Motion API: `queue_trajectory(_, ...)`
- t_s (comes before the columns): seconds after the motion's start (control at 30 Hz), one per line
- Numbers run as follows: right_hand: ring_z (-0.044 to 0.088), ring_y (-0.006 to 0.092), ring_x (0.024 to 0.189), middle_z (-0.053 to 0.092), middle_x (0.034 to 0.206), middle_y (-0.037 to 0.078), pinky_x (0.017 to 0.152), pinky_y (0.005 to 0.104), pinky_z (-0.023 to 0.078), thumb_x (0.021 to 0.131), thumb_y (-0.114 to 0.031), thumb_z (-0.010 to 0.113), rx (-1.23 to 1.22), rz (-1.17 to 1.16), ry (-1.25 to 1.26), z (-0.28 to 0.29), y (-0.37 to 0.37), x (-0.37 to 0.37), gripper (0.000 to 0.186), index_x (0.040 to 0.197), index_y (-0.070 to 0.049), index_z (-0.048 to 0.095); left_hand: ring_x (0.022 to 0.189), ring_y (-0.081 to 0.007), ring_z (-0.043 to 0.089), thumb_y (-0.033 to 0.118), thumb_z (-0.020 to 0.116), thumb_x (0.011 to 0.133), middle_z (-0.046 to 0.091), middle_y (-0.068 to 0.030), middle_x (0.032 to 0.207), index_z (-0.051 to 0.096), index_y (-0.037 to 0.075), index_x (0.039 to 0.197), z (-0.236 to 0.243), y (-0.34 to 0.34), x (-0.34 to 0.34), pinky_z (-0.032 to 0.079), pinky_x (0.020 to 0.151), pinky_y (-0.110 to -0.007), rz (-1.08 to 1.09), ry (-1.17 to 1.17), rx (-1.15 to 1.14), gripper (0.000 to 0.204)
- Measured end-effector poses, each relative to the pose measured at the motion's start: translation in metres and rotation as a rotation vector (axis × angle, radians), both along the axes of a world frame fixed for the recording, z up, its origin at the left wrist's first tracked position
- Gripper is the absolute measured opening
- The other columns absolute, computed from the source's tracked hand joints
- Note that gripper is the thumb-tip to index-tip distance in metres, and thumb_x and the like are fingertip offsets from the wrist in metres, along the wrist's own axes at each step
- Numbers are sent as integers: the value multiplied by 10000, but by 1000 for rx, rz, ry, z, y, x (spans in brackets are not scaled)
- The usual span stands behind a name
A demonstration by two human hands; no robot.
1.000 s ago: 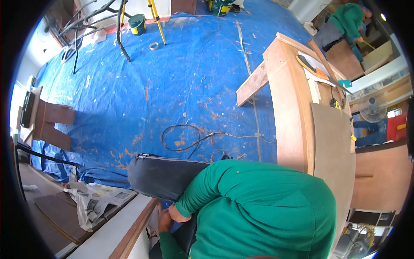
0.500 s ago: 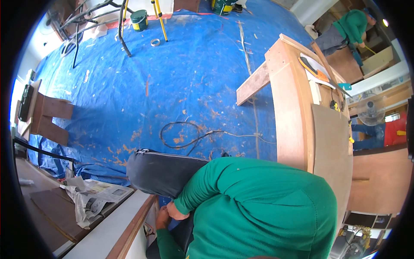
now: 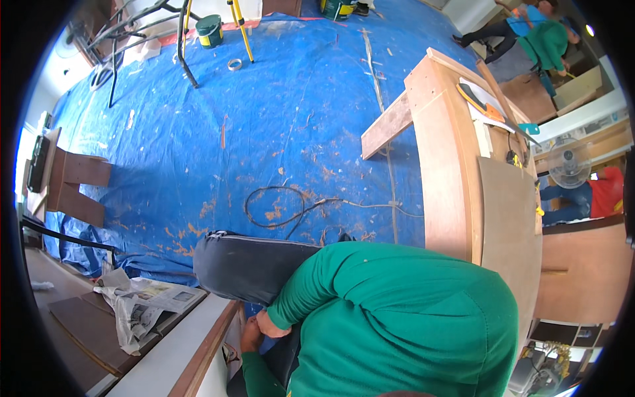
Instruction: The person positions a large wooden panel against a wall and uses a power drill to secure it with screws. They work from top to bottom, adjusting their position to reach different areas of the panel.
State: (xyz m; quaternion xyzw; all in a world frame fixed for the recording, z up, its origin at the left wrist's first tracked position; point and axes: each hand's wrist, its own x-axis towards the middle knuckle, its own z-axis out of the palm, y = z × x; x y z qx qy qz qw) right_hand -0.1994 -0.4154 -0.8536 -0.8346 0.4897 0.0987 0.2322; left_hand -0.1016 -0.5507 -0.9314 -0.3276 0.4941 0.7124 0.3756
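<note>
Close together by my bent knee, at the lower middle of the head view, are my two hands. My right hand (image 3: 272,325) reaches in from a green sleeve, fingers curled and turned away. Just beside it on the left is my left hand (image 3: 251,335), also curled, its sleeve rising from the lower edge. Whatever is between the fingers is hidden or too small to make out. Next to them runs a white panel with a brown wooden edge (image 3: 198,357), with a few thin wires partly visible behind it.
A blue tarp (image 3: 317,126) covers the floor, with a looped black cable (image 3: 264,188) on it. On the right stands a wooden workbench (image 3: 444,145) carrying a handsaw (image 3: 479,102). Newspaper (image 3: 159,298) lies at left. Co-workers in green (image 3: 546,45), blue and red are at right.
My hands stay in nearly the same place. A person in blue has come into view at the upper right beside the one in green. The person in red has shifted slightly.
</note>
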Motion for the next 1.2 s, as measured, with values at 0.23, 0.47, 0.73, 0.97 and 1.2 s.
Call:
queue_trajectory(0.23,770,312,960,796,1107,73,707,501,629,791,-311,765,-1,-2,-1,-3,2,-1,293,1014,-141,850,918,-219,757,200,638,1010,779,-111,1087,713,-17,1180,3,1,-2,589,803,-350,26,-16,33,286)
queue_trajectory(0.47,770,311,965,796,1112,73,709,502,630,792,-312,765,21,5,13,-4,16,-7,297,1019,-141,850,925,-220,760,185,643,1005,780,-105,1101,708,-5,1194,0,-1,-5,592,805,-352,87,-63,88,276)
queue_trajectory(0.73,770,310,971,797,1118,72,712,503,631,794,-313,765,6,0,-15,-5,6,-2,301,1025,-140,851,928,-217,760,184,624,1017,781,-111,1102,717,-6,1180,11,2,-7,596,814,-356,10,-3,20,267)
queue_trajectory(0.97,770,309,976,797,1123,72,714,505,631,796,-314,765,-7,-14,-41,-7,-3,4,305,1030,-140,851,930,-215,760,182,607,1027,782,-116,1102,725,-7,1168,27,3,-13,600,822,-360,-177,153,-133,263)
queue_trajectory(1.2,770,308,982,797,1128,71,716,506,632,797,-315,765,-1,-7,-40,-8,1,3,308,1035,-140,852,915,-214,763,170,605,1033,785,-110,1058,741,-15,1146,26,5,-12,602,808,-351,71,-19,114,255)
